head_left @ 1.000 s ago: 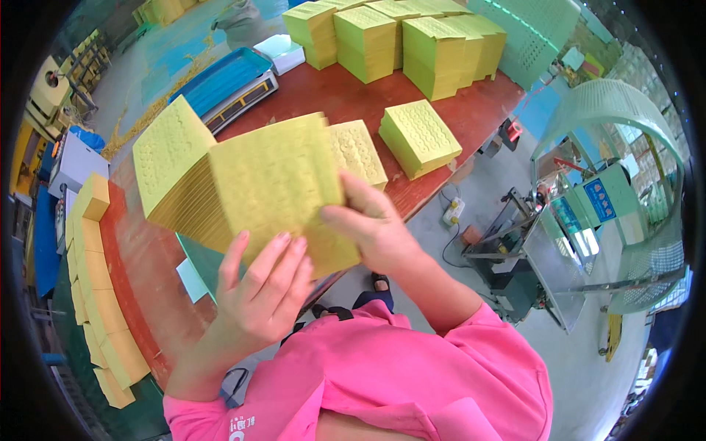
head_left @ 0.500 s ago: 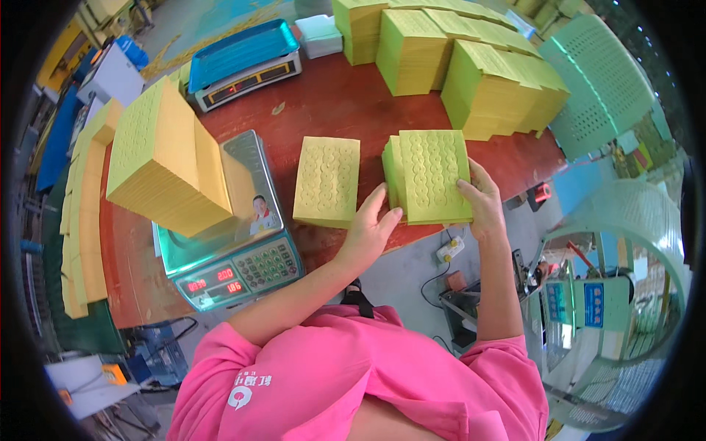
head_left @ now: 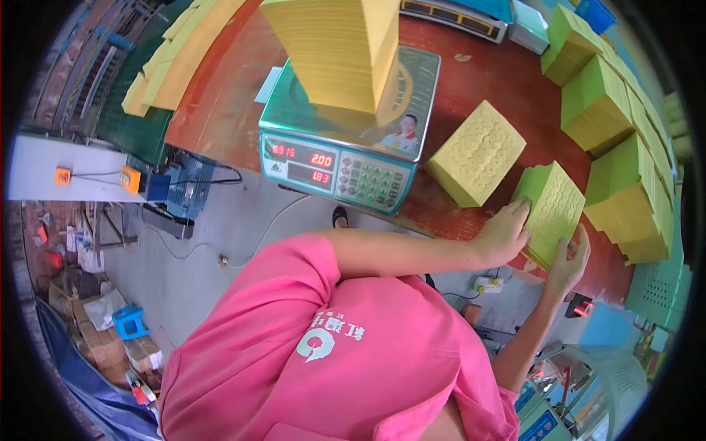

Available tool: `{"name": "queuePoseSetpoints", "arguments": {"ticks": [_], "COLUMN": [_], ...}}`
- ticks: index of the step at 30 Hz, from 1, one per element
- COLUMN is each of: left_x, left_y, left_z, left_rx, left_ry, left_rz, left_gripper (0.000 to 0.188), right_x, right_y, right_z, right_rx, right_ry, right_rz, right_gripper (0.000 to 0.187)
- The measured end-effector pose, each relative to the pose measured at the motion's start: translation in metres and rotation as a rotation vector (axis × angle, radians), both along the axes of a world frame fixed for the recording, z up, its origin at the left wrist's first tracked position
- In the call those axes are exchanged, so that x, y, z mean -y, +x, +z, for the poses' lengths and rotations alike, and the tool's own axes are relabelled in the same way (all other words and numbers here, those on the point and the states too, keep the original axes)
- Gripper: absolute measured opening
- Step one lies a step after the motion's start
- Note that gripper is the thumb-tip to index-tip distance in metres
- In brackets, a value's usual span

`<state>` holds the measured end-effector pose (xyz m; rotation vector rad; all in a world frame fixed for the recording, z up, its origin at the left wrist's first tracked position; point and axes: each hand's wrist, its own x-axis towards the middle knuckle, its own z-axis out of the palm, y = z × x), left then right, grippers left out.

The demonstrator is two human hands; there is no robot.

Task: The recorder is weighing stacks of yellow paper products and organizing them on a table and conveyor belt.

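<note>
OK, both hands are on the small yellow stack [head_left: 553,209], over the near R edge of the red table [head_left: 500,81]. Its top is embossed w/ rows of rings, and it sits at an angle. The left hand [head_left: 504,237] is curled against its L side, fingers along the wall, thumb at the near edge. The right hand [head_left: 570,263] pinches the near R corner, thumb up front, fingers round the R side, so the stack's clasped btwn the two. Can't really tell if its base touches the tabletop, as the hands hide it.

Just L of it is a second stack [head_left: 482,154], same embossed pattern, standing on the table w/ nobody touching it. Further L is the digital scale [head_left: 334,173], red digits lit, keypad facing the person, w/ a tall stack [head_left: 334,59] on its pan, top cut off by the pic edge.

Far R side: grouped stacks [head_left: 597,103], packed close. At the back, a 2nd scale w/ blue tray [head_left: 456,18], partly out of view, and a pale box [head_left: 528,29] beside it. Low L, on the floor, a blue stool [head_left: 130,322]. Person's in a pink shirt [head_left: 397,353].
</note>
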<state>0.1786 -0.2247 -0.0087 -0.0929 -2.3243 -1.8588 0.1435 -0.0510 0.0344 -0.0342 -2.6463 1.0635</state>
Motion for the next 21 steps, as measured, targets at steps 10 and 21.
{"name": "queuePoseSetpoints", "arguments": {"ticks": [10,21], "left_x": [0.097,0.380], "left_y": [0.035,0.035], "left_z": [0.086,0.230], "left_rx": [-0.261,-0.619], "left_ry": [0.097,-0.759], "left_rz": [-0.127,0.186], "left_gripper": [0.047,0.030], "right_x": [0.014,0.184], "right_y": [0.006,0.052], "right_z": [0.011,0.064], "right_rx": [-0.111,-0.185], "right_ry": [0.029,-0.381], "right_rz": [0.035,0.371], "right_gripper": [0.038,0.024]}}
